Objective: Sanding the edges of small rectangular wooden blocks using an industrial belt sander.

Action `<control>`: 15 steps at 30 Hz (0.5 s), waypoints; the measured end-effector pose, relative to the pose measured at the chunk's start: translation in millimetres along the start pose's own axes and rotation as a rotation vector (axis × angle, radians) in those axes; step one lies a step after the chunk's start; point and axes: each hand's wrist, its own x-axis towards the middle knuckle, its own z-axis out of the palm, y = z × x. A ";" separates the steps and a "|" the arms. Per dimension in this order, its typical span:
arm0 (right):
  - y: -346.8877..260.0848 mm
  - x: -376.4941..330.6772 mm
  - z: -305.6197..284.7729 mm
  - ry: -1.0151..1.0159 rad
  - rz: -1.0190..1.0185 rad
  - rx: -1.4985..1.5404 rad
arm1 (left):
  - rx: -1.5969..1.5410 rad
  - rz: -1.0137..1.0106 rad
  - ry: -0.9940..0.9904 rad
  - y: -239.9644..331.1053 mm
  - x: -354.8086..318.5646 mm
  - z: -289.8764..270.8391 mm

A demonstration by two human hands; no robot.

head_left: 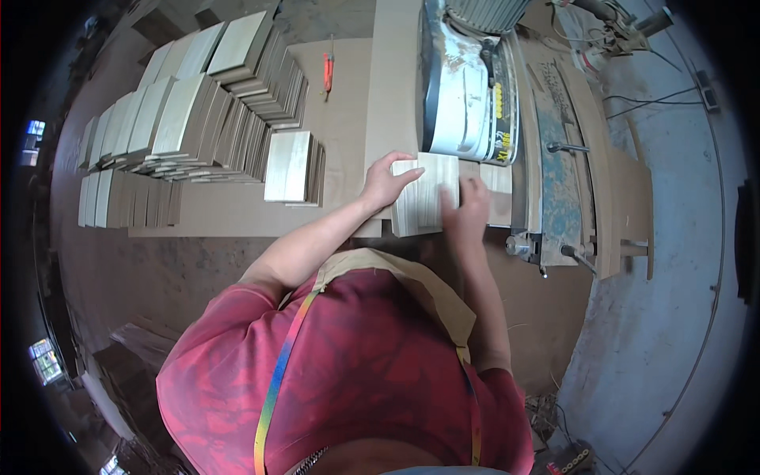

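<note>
A stack of pale wooden boards point(427, 198) stands at the near edge of the bench, just in front of the machine's white housing. My left hand point(385, 184) grips the stack's left side, its thumb lying across the top and its fingers reaching round the far left corner. At the right side is my right hand point(469, 207), smeared by motion, with its fingers beside the top board; whether it holds a board cannot be made out. Another pale board point(496, 178) lies right of that hand, under the machine's edge.
The white machine point(463, 103) stands close beyond my hands, with a metal fence and levers point(564, 158) on its right. Many stacked boards point(190, 119) fill the left of the bench. A smaller stack point(289, 166) and a red-handled tool point(328, 71) lie nearer the middle.
</note>
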 end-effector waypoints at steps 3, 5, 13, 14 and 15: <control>-22.2 -32.1 -1.8 -0.011 0.026 -0.049 | -0.025 0.022 -0.003 -0.3 -4.9 3.6; -28.9 -40.0 -1.1 -0.008 0.054 -0.095 | -0.044 0.057 -0.010 0.1 3.3 2.3; 74.0 -58.9 3.1 0.165 0.128 -0.282 | -0.362 -0.058 -0.460 -4.4 17.3 -55.9; 85.2 -49.7 12.3 0.233 0.074 -0.309 | -0.392 -0.065 -0.508 -6.4 21.5 -59.6; 92.6 -39.6 23.7 0.297 0.018 -0.331 | -0.421 -0.074 -0.549 -9.4 23.4 -62.0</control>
